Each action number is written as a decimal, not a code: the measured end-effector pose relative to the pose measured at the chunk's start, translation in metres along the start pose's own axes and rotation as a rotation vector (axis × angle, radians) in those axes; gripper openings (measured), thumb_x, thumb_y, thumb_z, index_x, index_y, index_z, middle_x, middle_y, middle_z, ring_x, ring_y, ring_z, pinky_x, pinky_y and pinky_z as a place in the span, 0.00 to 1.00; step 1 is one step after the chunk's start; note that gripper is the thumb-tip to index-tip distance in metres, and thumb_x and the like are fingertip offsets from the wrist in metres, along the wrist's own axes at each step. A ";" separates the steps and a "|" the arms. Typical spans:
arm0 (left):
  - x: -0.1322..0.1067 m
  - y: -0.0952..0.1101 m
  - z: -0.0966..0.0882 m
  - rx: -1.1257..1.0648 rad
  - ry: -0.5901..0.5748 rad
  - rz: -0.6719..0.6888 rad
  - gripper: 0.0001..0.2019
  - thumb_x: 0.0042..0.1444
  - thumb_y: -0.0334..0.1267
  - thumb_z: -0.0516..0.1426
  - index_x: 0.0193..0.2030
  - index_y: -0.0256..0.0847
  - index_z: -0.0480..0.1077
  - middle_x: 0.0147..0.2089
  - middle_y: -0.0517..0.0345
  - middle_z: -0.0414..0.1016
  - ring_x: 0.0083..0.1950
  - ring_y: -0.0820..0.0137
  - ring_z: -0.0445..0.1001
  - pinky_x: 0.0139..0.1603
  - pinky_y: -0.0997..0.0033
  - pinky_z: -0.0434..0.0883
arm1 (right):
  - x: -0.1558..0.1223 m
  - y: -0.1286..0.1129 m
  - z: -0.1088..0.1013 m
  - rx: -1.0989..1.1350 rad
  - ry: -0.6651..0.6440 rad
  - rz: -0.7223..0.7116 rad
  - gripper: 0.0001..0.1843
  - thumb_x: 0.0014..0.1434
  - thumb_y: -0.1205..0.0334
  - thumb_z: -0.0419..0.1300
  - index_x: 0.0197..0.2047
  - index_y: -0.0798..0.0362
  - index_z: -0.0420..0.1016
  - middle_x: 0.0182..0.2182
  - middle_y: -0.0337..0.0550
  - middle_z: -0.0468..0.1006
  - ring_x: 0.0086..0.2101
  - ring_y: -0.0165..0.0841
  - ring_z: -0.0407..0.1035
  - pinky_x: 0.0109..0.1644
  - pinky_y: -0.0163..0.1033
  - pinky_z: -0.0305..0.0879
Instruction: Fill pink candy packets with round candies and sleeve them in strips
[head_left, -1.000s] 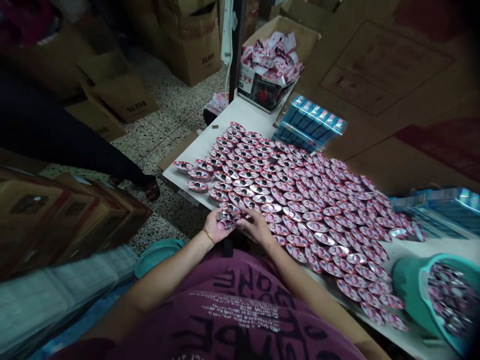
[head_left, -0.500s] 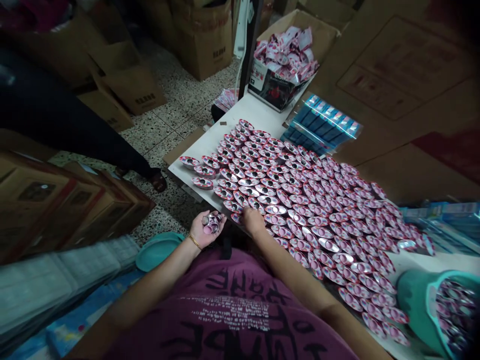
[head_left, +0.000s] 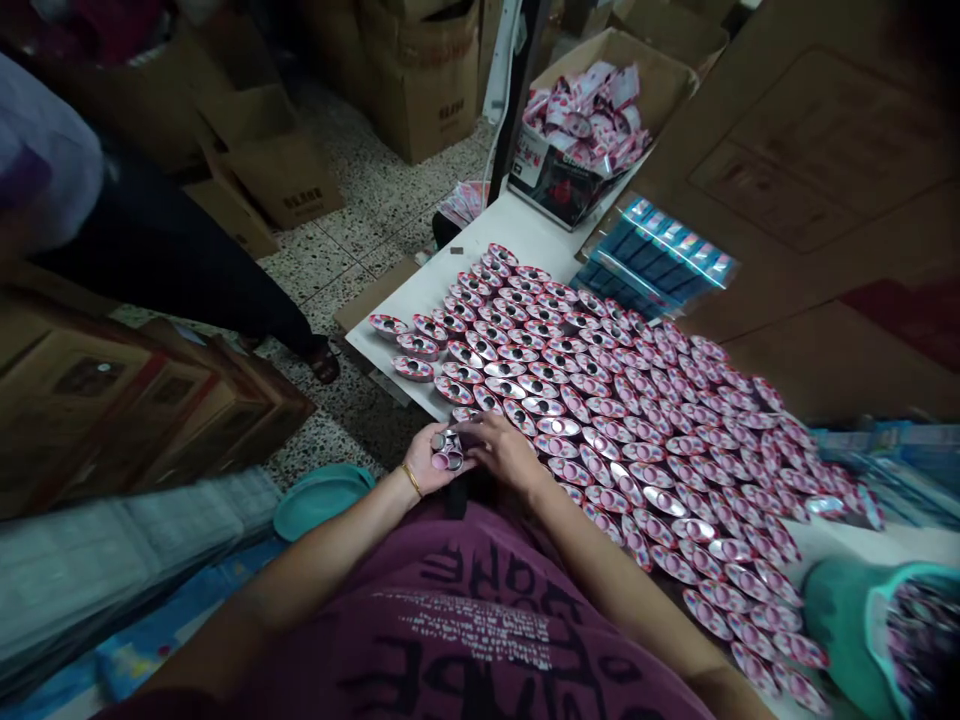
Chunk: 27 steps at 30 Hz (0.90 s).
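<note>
My left hand (head_left: 430,466) is palm up with its fingers curled around several small round metal caps (head_left: 448,458), shiny-rimmed with pink faces. My right hand (head_left: 504,449) reaches over from the table side, its fingertips closed at the caps in the left palm; whatever they pinch is hidden. Beside it, rows of oval pink-and-red printed pieces (head_left: 559,425) cover the white table (head_left: 409,300). Those in the far left rows show dark round holes in the middle, while many nearer and to the right have pink round centres.
A teal bucket (head_left: 844,610) of similar caps stands at the right. Toward the back are a box of pink printed wrappers (head_left: 555,185) and blue packs (head_left: 656,255). Cartons (head_left: 90,400), a teal basin (head_left: 326,500) and a person's leg (head_left: 195,270) are at left.
My right hand has moved from the oval pieces at the table edge to the caps in my left palm. The view has shifted slightly, and more of the other person shows at the left.
</note>
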<state>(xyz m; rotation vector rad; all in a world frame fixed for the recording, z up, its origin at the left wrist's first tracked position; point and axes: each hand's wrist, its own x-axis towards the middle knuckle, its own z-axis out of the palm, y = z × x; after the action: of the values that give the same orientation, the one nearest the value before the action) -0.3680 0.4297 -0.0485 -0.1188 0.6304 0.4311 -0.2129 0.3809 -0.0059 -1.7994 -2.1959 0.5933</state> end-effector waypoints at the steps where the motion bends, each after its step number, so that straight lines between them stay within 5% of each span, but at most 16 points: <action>1: 0.002 -0.003 0.002 0.007 -0.003 -0.008 0.11 0.49 0.36 0.50 0.37 0.34 0.68 0.31 0.50 0.74 0.36 0.63 0.73 0.42 0.55 0.68 | -0.002 -0.003 -0.002 -0.034 -0.026 -0.064 0.17 0.55 0.66 0.53 0.49 0.47 0.66 0.44 0.44 0.68 0.43 0.32 0.62 0.46 0.35 0.58; 6: 0.006 -0.016 0.006 0.041 -0.032 -0.134 0.13 0.49 0.37 0.51 0.40 0.32 0.68 0.34 0.48 0.75 0.40 0.62 0.73 0.46 0.54 0.65 | -0.020 0.009 -0.004 -0.020 -0.028 -0.023 0.13 0.57 0.67 0.50 0.44 0.51 0.70 0.37 0.45 0.71 0.38 0.30 0.65 0.41 0.33 0.60; 10: 0.008 -0.016 0.007 0.050 -0.060 -0.156 0.14 0.49 0.37 0.51 0.39 0.29 0.68 0.41 0.40 0.73 0.48 0.57 0.69 0.45 0.59 0.67 | -0.022 0.042 -0.009 0.083 0.164 0.424 0.11 0.57 0.63 0.49 0.39 0.53 0.71 0.32 0.42 0.74 0.33 0.29 0.68 0.37 0.31 0.60; 13: 0.007 -0.010 0.006 0.035 -0.083 -0.103 0.14 0.49 0.37 0.51 0.39 0.29 0.68 0.44 0.38 0.72 0.50 0.56 0.68 0.45 0.59 0.67 | -0.004 0.062 -0.013 -0.042 0.138 0.670 0.08 0.52 0.62 0.53 0.34 0.55 0.71 0.32 0.44 0.75 0.33 0.32 0.69 0.36 0.32 0.60; 22: 0.002 -0.001 0.008 -0.028 -0.048 0.003 0.13 0.50 0.36 0.50 0.38 0.30 0.68 0.43 0.40 0.72 0.47 0.57 0.70 0.42 0.60 0.69 | 0.047 0.079 -0.024 -0.261 -0.310 0.784 0.23 0.43 0.62 0.60 0.45 0.56 0.68 0.41 0.53 0.73 0.40 0.40 0.68 0.36 0.36 0.62; 27: 0.000 0.005 0.009 -0.043 -0.005 0.020 0.12 0.50 0.36 0.50 0.37 0.31 0.68 0.42 0.41 0.73 0.47 0.58 0.70 0.41 0.60 0.69 | 0.046 0.086 -0.027 -0.261 -0.354 0.692 0.19 0.43 0.58 0.61 0.41 0.52 0.71 0.39 0.50 0.74 0.39 0.39 0.69 0.35 0.35 0.61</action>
<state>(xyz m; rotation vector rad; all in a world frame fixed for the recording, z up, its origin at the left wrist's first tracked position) -0.3658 0.4365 -0.0411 -0.1520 0.6182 0.4639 -0.1355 0.4440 -0.0247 -2.8112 -1.8621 0.8357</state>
